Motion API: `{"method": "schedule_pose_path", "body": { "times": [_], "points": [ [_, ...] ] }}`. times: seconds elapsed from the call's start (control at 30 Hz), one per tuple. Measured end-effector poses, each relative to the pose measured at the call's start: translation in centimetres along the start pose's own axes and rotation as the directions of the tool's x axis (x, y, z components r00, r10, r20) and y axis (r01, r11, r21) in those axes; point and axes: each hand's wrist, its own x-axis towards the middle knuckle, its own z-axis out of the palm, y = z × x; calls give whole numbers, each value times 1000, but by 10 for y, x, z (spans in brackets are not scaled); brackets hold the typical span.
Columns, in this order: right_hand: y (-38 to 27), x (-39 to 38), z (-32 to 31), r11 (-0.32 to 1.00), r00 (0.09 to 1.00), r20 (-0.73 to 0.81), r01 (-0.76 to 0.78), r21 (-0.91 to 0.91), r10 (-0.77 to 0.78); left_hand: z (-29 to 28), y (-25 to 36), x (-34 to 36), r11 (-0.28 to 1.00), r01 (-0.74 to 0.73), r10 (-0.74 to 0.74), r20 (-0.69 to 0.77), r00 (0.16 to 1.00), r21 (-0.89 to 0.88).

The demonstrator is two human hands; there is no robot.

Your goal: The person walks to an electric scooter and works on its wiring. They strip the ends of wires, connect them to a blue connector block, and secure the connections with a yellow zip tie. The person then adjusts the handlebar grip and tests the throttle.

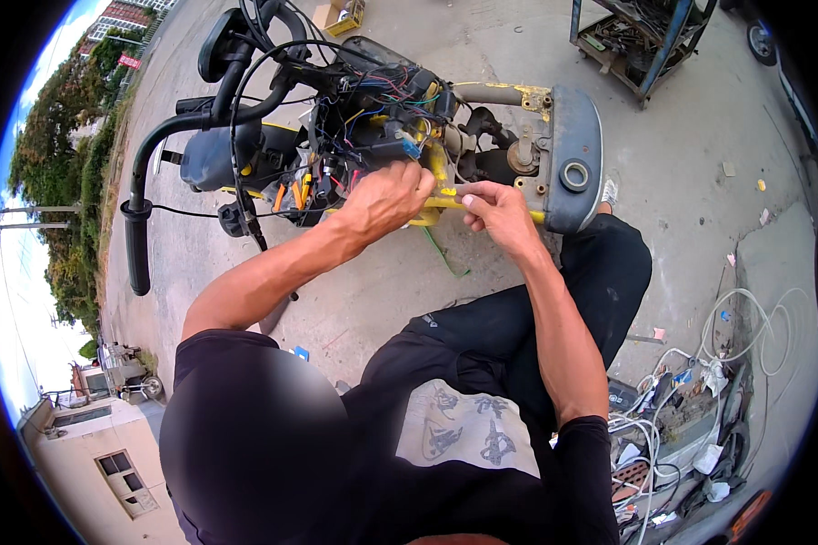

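Observation:
A partly stripped two-wheeler with a yellow frame [437, 166] stands in front of me, its bundle of coloured wires [407, 84] exposed behind the handlebar [174, 124]. My left hand [384, 198] is closed, fingers curled in just below a blue connector [411, 148]; whatever it grips is hidden. Close by on the right, my right hand [502, 214] pinches thumb against forefinger beside the yellow frame tube. What lies in that pinch is too small to make out. Orange-handled tools [297, 194] rest in the front of the vehicle, left of my left hand.
A dark rear housing [574, 150] with a round opening sits right of my hands. Farther back stand a metal rack [641, 50] of parts and a yellow box [339, 16]. Tangled pale hose [650, 436] and scraps lie at the lower right. My bent leg [609, 272] is beside the vehicle.

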Motion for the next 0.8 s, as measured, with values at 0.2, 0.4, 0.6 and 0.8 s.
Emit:
{"method": "schedule_pose_path", "body": {
  "times": [0.2,0.4,0.6,0.8],
  "points": [
    [3,-46,-12,997,996,-66,-60,46,63,7,6,-14,986,43,-10,-199,980,160],
    [9,-73,-25,984,981,-177,-53,170,84,-7,4,-33,995,-77,97,-366,926,69],
    [17,-72,-29,970,976,-199,-37,241,87,5,-4,-31,992,-115,76,-485,871,-51],
    [24,-75,-23,976,971,-218,-46,214,93,15,-13,-8,994,-87,107,-443,890,66]
  ]
}}
